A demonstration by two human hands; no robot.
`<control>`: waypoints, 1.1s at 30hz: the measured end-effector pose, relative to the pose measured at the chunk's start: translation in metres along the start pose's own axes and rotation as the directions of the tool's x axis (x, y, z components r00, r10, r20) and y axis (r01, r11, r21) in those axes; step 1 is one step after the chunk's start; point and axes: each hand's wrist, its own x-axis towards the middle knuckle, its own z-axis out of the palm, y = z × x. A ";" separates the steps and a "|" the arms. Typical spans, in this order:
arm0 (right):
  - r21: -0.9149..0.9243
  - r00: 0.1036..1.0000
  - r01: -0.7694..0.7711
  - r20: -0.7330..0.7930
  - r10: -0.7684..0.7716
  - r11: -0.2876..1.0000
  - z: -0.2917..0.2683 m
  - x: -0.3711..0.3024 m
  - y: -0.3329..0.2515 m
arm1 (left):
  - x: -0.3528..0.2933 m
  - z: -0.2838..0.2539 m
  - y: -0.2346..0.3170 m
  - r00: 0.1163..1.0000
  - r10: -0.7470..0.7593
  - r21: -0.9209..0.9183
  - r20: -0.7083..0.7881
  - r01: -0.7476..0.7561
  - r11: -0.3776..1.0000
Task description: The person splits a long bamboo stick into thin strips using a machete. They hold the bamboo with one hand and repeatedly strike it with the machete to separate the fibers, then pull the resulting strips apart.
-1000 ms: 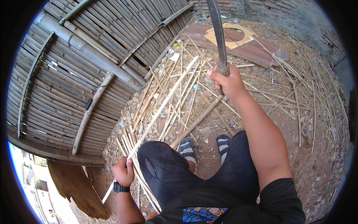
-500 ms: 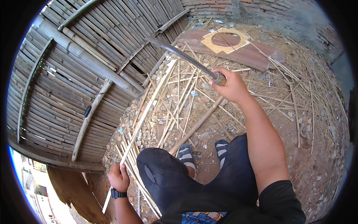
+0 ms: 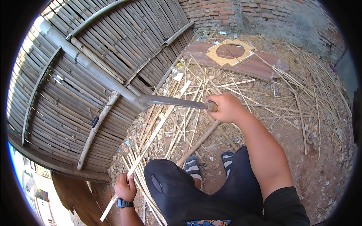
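Observation:
In my right hand (image 3: 226,107), fingers wrapped round its wooden handle, is a machete (image 3: 169,101) with a long dark blade pointing left. The blade passes over a long pale bamboo strip (image 3: 154,135) in the picture; whether the two touch I cannot tell. My left hand (image 3: 125,187), a watch on its wrist, is closed on that strip near its lower end. From there the strip slants up and away over the ground. Beside my left knee lie several more thin bamboo strips (image 3: 141,179), and a round wooden pole (image 3: 198,144) slopes toward my feet.
A slatted bamboo wall (image 3: 71,113) leans along the left side. At the back, a brown board (image 3: 196,52) carries a yellow wooden frame (image 3: 215,58) with a round hole, before a brick wall (image 3: 211,17). Stones, straw and loose sticks (image 3: 298,109) litter the ground.
My right hand has come down slightly, and the machete blade has swung from pointing up and left to nearly level, across the strip. My left hand still grips the strip.

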 end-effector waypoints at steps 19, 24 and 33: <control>-0.166 0.941 0.331 0.132 -0.311 0.929 0.014 0.000 -0.029 | 0.013 -0.016 0.026 0.991 0.085 0.041 -0.104 -0.081 0.996; 0.183 0.979 -0.190 -0.037 0.200 0.965 0.011 0.016 0.033 | 0.006 -0.013 0.014 0.999 0.011 0.015 -0.053 -0.010 1.000; -0.037 0.984 0.087 0.157 -0.080 0.995 0.004 0.004 -0.003 | 0.006 -0.002 0.022 0.996 -0.001 -0.099 -0.090 -0.008 0.995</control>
